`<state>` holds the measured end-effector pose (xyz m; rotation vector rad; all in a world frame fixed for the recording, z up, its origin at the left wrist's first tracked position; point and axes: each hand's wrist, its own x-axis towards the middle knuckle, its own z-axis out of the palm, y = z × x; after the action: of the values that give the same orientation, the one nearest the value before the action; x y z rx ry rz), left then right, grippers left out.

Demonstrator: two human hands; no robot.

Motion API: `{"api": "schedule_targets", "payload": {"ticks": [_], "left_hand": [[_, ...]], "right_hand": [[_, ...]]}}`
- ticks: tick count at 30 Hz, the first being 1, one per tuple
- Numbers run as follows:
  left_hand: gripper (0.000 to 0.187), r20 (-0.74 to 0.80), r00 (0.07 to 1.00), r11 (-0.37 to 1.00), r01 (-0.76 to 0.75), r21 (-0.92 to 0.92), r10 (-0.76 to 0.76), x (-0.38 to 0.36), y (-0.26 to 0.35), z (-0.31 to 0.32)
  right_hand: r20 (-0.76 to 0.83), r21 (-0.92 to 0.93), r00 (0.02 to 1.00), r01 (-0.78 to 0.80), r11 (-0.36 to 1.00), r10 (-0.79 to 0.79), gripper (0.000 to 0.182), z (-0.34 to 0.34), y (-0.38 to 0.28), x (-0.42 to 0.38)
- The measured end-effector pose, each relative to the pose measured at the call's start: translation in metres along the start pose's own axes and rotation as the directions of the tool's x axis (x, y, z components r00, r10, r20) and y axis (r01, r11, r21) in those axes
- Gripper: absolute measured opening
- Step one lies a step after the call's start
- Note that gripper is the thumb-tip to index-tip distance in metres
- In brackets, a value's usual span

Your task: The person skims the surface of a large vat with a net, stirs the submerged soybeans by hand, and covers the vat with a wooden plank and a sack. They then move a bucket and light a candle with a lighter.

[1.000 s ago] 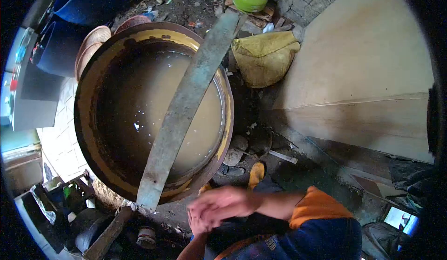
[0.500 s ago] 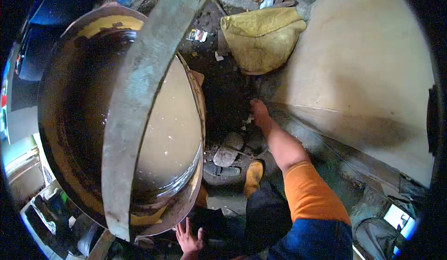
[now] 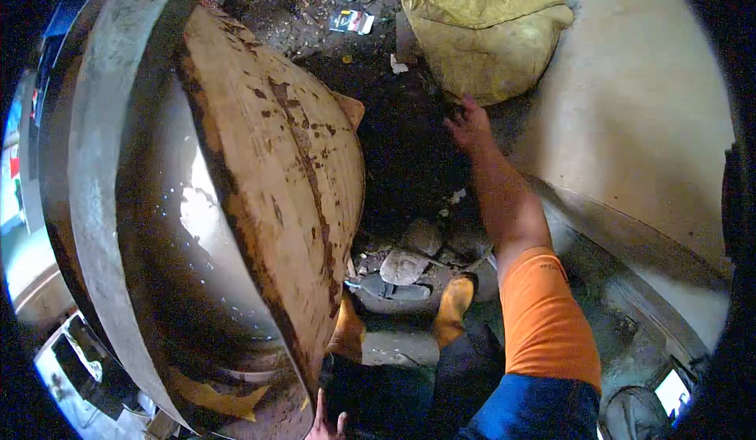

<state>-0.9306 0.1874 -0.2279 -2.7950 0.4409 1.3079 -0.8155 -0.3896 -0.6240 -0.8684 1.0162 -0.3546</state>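
My right hand [image 3: 470, 127] reaches forward, its fingers spread and holding nothing, and overlaps the lower edge of a folded yellow sack [image 3: 488, 42]. At the bottom of the view my left hand [image 3: 324, 426] is partly cut off. Its thumb and a finger are extended, right at the lower rim of a big round vat [image 3: 291, 149]. Brown drips streak the vat's pale outer wall. Cloudy liquid [image 3: 224, 235] shows inside it, and a wide grey band [image 3: 102, 157] crosses its mouth.
On the right stands a large pale curved surface [image 3: 630, 101]. Stones [image 3: 404, 267] and a dark sandal [image 3: 394, 288] lie ahead of my yellow boots [image 3: 454, 306]. A small printed packet [image 3: 351, 21] rests on the dirt floor. A lit screen [image 3: 673, 393] glows at lower right.
My right hand has moved forward to the sack. The vat appears farther left, showing more of its outer wall and less liquid. My left hand sits lower in view, at the rim.
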Motion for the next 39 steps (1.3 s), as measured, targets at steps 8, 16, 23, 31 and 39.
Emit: {"api": "schedule_targets", "payload": {"ticks": [8, 16, 23, 31, 39], "left_hand": [[0.064, -0.043, 0.999, 0.999, -0.031, 0.034, 0.033, 0.0, -0.003, 0.0], [0.061, -0.045, 0.999, 1.0, -0.022, -0.015, 0.021, 0.004, 0.007, -0.008], [0.061, 0.116, 0.992, 0.998, 0.059, -0.028, -0.056, 0.003, 0.001, -0.014], [0.068, -0.021, 0.999, 0.999, -0.04, -0.003, 0.039, 0.01, -0.007, -0.007], [0.064, -0.021, 1.0, 0.99, 0.009, -0.143, -0.012, -0.01, -0.021, -0.004]], "right_hand": [[-0.032, 0.459, 0.977, -0.173, 0.871, 0.212, 0.043, 0.01, -0.033, -0.008], [-0.128, 0.43, 0.969, -0.138, 0.892, 0.212, 0.045, -0.002, -0.019, 0.014], [-0.196, 0.413, 0.97, -0.053, 0.909, 0.145, 0.047, 0.005, -0.07, -0.026], [-0.279, 0.281, 0.914, 0.372, 0.885, -0.295, 0.044, 0.065, -0.235, -0.112], [-0.351, 0.225, 0.72, 0.685, 0.693, -0.598, 0.033, 0.138, -0.424, -0.208]]}}
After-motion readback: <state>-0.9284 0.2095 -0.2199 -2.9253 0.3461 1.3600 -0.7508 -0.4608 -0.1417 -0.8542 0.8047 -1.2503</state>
